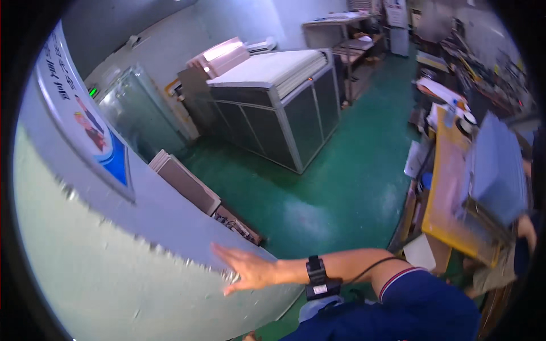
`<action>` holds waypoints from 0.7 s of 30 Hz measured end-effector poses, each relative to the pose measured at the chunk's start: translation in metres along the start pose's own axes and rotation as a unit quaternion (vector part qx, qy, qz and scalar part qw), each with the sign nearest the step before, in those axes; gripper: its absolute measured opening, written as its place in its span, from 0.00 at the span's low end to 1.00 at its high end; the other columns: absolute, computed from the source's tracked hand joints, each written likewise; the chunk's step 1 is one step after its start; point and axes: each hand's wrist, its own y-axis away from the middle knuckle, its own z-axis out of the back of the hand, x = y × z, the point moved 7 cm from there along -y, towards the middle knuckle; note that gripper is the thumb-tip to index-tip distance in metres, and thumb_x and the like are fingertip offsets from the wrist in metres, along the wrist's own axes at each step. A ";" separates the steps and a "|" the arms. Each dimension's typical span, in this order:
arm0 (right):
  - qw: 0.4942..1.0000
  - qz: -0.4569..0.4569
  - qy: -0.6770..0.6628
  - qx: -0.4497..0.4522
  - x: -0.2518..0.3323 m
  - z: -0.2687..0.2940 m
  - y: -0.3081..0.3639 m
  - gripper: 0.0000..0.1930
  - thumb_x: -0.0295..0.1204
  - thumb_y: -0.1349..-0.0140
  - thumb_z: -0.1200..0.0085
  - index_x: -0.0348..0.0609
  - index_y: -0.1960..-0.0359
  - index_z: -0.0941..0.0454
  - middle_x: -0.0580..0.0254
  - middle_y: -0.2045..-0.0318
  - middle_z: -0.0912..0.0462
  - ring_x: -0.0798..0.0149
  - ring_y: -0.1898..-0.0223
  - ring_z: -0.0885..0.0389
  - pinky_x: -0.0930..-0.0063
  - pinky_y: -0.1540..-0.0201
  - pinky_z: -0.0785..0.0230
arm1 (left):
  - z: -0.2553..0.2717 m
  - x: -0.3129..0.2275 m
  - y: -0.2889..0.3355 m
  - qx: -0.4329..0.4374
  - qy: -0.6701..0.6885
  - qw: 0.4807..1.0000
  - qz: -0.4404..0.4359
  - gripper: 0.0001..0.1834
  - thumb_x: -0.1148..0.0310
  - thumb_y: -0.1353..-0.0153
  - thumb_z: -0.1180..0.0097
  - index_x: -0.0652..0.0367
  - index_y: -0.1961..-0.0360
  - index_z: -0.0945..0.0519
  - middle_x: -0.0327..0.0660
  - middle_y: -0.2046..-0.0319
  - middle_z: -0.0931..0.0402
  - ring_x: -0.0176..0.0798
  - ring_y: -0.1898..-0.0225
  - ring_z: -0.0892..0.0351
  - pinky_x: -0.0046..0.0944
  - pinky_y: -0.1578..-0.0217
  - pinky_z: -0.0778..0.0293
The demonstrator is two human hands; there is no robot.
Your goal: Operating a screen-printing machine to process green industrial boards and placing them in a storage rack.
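My right hand reaches across from the right with its fingers spread, against the chipped edge of a pale wall or panel. It appears to touch that edge and holds nothing that I can see. A black strap with a small box sits on my wrist, and a dark cable runs up the forearm. Only a sliver of what seems to be my left hand shows at the bottom rim, its fingers cut off.
Flat boards lean beyond the panel. A large dark-sided cabinet with a white top stands on the green floor. At right are a yellow-framed screen, a blue-grey stack and another person's hand. Shelves stand behind.
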 end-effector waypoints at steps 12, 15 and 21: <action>0.954 0.080 -0.009 0.290 -0.204 0.054 -0.063 0.27 0.40 0.39 0.48 0.35 0.43 0.36 0.44 0.43 0.31 0.44 0.45 0.30 0.56 0.43 0.35 | 0.050 -0.234 -0.179 0.083 0.126 0.981 0.122 0.20 0.68 0.36 0.49 0.62 0.44 0.29 0.51 0.54 0.23 0.52 0.56 0.24 0.47 0.57 0.27; 0.936 0.087 -0.042 0.338 -0.258 0.033 -0.087 0.23 0.37 0.40 0.48 0.35 0.47 0.33 0.44 0.51 0.26 0.44 0.52 0.26 0.54 0.50 0.31 | 0.048 -0.301 -0.266 0.082 0.242 0.959 0.123 0.20 0.68 0.36 0.50 0.62 0.43 0.29 0.50 0.53 0.23 0.51 0.56 0.24 0.46 0.57 0.28; 0.847 0.155 -0.027 0.507 -0.393 0.014 -0.117 0.21 0.36 0.42 0.46 0.35 0.51 0.31 0.44 0.57 0.23 0.42 0.57 0.23 0.51 0.56 0.30 | 0.029 -0.386 -0.451 0.090 0.423 0.893 0.127 0.21 0.69 0.35 0.50 0.62 0.42 0.30 0.49 0.52 0.23 0.50 0.54 0.24 0.45 0.55 0.28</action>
